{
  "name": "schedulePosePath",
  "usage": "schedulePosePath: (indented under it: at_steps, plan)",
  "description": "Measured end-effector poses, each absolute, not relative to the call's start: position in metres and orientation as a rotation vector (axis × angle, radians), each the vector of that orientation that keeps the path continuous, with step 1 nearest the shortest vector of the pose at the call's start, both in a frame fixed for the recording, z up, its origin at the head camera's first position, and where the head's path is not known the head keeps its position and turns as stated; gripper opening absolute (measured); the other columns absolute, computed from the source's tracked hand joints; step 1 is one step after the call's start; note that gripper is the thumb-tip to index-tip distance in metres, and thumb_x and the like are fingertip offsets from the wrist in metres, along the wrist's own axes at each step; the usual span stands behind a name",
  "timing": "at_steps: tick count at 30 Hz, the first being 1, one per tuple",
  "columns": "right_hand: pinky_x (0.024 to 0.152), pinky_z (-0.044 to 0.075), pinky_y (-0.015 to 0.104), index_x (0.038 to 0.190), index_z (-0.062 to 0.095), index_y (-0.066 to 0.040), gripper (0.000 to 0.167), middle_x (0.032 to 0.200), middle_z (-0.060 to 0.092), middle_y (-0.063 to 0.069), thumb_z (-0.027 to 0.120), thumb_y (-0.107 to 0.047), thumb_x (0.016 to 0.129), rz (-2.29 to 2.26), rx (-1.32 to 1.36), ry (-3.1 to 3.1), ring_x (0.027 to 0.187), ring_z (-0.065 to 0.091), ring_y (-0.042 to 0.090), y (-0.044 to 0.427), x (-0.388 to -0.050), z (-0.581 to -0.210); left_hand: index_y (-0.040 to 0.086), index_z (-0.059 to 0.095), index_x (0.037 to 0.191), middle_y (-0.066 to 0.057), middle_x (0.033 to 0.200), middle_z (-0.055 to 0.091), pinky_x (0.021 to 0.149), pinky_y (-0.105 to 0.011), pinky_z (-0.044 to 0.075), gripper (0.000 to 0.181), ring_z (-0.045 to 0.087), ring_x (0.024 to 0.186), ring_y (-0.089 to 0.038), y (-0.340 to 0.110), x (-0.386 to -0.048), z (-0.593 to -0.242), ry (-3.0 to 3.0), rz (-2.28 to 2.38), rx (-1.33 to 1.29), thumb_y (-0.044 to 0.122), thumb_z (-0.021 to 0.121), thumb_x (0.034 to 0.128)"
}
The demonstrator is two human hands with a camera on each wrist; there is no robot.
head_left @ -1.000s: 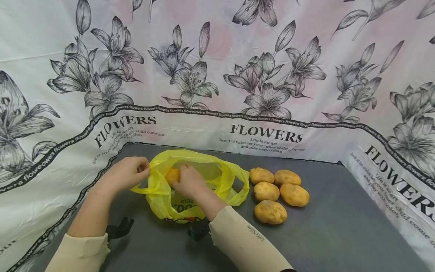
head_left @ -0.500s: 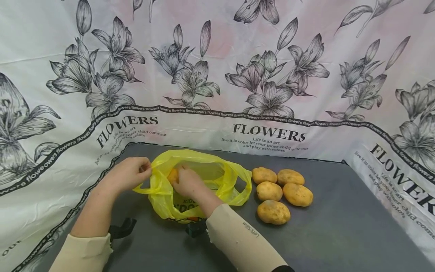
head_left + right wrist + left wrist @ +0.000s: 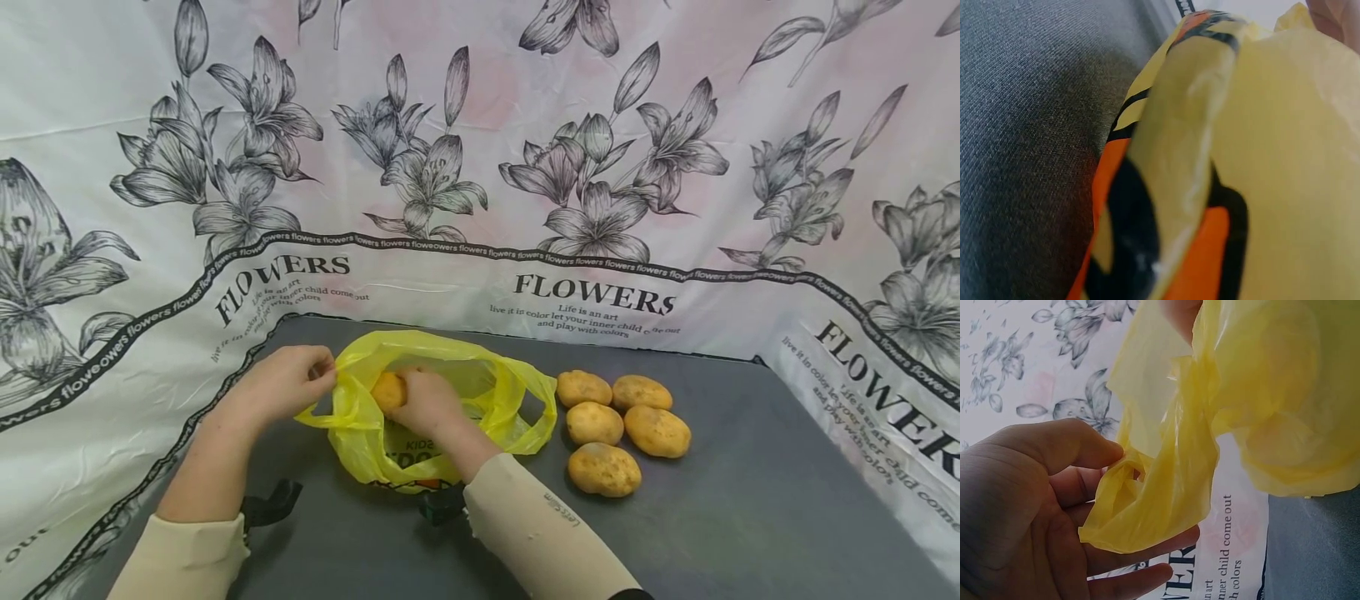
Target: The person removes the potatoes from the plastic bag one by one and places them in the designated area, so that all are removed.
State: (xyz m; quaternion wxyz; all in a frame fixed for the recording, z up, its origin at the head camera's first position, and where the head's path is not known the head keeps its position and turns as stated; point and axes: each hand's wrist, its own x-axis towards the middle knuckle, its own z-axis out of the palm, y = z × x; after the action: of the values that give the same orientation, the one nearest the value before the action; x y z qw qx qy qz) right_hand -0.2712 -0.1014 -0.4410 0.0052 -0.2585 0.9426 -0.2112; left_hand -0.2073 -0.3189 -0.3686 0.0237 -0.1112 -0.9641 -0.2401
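A thin yellow plastic bag (image 3: 360,450) stands with its mouth open upward. At its left rim, my left hand (image 3: 288,382) pinches a handle loop; the left wrist view has the thumb and fingers (image 3: 1079,447) on the crumpled handle (image 3: 1160,506). Reaching down inside the mouth, my right hand (image 3: 431,407) grips a potato (image 3: 390,392) near the bag's left inner side. Its fingertips are partly hidden behind that potato. The right wrist view is mostly filled by the bag wall (image 3: 1285,156) with orange and black print.
Several potatoes lie grouped right of the bag, the nearest potato (image 3: 603,470) closest to me. They rest on a dark grey tabletop (image 3: 735,508). A white floral curtain (image 3: 435,283) encloses the back and sides. Black wrist-camera mounts (image 3: 272,503) hang under both forearms.
My right hand has shifted slightly inside the bag, and more of the potato it grips shows now. The left hand keeps its pinch on the handle. The view has drifted a little.
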Motion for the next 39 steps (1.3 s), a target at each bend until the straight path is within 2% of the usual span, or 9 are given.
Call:
schedulePosePath:
  at_steps: [15,25,39]
  plan:
    - [0.087,0.051,0.038,0.135,0.065,-0.013,0.062,0.123,0.065,0.006,0.085,-0.039,0.082,-0.828,-0.749,2.897,0.103,0.061,0.021,-0.079,-0.258,-0.429,0.013,0.065,0.09,-0.002,0.089,0.066,0.067,-0.038,0.048,0.011,0.056,0.075,-0.02,-0.319,-0.209,-0.37,-2.99,-0.741,-0.349,0.019,0.061,0.0981]
    - [0.087,0.05,0.036,0.134,0.066,-0.018,0.061,0.123,0.063,0.003,0.085,-0.042,0.082,-0.959,-0.85,2.864,0.104,0.058,0.018,-0.051,-0.251,-0.428,0.012,0.065,0.09,-0.002,0.09,0.067,0.07,-0.04,0.049,0.011,0.057,0.077,-0.02,-0.316,-0.209,-0.369,-2.999,-0.738,-0.345,0.018,0.06,0.0981]
    - [0.084,0.052,0.036,0.137,0.063,-0.018,0.06,0.122,0.059,-0.001,0.082,-0.04,0.085,-1.138,-0.928,2.787,0.101,0.057,0.015,-0.012,-0.236,-0.416,0.013,0.062,0.088,0.0,0.084,0.063,0.065,-0.038,0.045,0.013,0.053,0.071,-0.018,-0.316,-0.21,-0.37,-3.008,-0.724,-0.363,0.018,0.06,0.0987]
